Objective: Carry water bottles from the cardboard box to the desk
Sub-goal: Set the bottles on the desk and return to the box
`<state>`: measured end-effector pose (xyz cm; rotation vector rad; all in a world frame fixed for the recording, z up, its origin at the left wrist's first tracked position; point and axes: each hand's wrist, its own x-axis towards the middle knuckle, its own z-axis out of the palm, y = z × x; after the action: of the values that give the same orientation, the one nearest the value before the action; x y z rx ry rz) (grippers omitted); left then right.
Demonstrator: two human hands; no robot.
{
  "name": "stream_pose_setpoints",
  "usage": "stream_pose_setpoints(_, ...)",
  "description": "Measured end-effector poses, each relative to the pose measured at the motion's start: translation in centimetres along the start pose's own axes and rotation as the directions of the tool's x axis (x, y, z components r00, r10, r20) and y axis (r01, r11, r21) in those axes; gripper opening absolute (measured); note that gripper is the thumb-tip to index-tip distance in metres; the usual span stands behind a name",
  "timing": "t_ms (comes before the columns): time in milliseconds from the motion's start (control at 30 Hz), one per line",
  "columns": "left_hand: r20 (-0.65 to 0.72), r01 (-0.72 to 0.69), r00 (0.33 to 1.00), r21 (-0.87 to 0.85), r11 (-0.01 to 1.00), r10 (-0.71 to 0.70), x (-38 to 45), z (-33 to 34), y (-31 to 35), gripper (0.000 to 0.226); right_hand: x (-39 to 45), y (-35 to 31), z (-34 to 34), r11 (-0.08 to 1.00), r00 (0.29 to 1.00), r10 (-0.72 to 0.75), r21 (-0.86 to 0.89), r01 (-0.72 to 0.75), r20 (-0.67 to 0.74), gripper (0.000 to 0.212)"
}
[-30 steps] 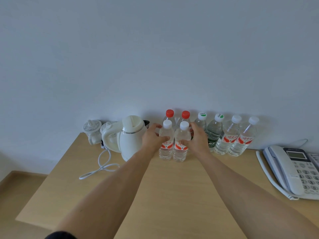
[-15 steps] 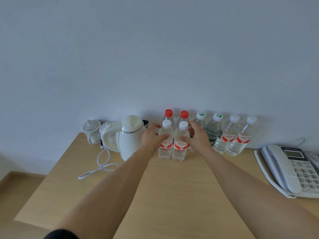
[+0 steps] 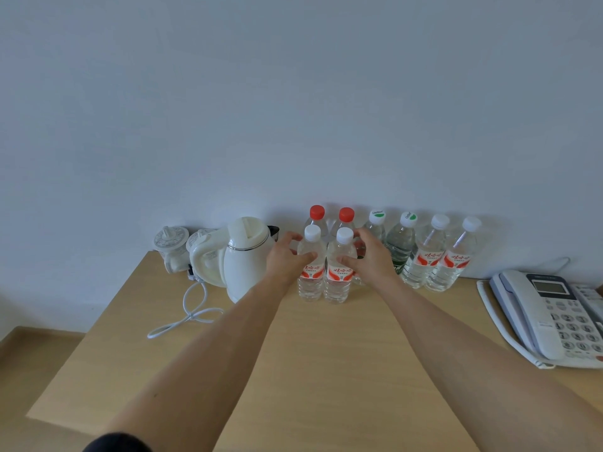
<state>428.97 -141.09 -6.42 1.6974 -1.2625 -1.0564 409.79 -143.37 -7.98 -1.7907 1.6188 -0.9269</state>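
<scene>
Two clear white-capped water bottles with red labels stand upright side by side on the wooden desk (image 3: 326,370). My left hand (image 3: 287,259) grips the left bottle (image 3: 310,282) round its body. My right hand (image 3: 372,259) grips the right bottle (image 3: 337,285) the same way. Behind them, along the wall, stands a row of several more bottles: two red-capped (image 3: 317,213), two with green-marked caps (image 3: 403,243), two white-capped with red labels (image 3: 424,259). No cardboard box is in view.
A white electric kettle (image 3: 244,259) with its looped cord (image 3: 189,314) stands just left of my left hand, with small white pots (image 3: 173,243) behind it. A desk phone (image 3: 548,318) lies at the right edge. The desk's left edge drops to the floor.
Both hands have kept hold of the two front bottles, which stand in nearly the same spot on the desk. Nothing else moved.
</scene>
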Motion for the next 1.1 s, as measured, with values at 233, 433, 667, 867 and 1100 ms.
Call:
stream_pose_setpoints(233, 0.011, 0.001, 1.0, 0.038, 0.999, -0.001, -0.1, -0.2, 0.3, 0.048, 0.0, -0.3, 0.0, 0.999, 1.0, 0.029, -0.023, -0.029, -0.003, 0.052)
stream_pose_setpoints(433, 0.022, -0.033, 0.999, 0.146, 0.989, 0.03, -0.1, -0.9, 1.2, 0.054, -0.2, -0.8, -0.7, 0.999, 1.0, 0.028, -0.022, -0.028, 0.007, 0.054)
stream_pose_setpoints(667, -0.016, -0.184, 0.979, 0.367, 0.912, 0.204, -0.1, -2.7, 4.4, 0.05, -0.4, -1.8, -2.1, 0.997, 1.0, 0.003, -0.071, -0.003, 0.007, 0.054)
stream_pose_setpoints(867, -0.03, -0.267, 0.942, 0.541, 0.797, 0.335, 0.5, -4.4, 7.6, 0.043, 0.2, -3.4, -3.8, 0.993, 0.999, 0.017, -0.116, -0.022, -0.041, 0.046)
stream_pose_setpoints(1100, 0.078, -0.364, 0.901, 0.672, 0.645, 0.427, 1.2, -4.0, 11.9, 0.042, 0.9, -5.3, -7.1, 0.961, 0.987, 0.009, -0.272, -0.052, -0.158, 0.034)
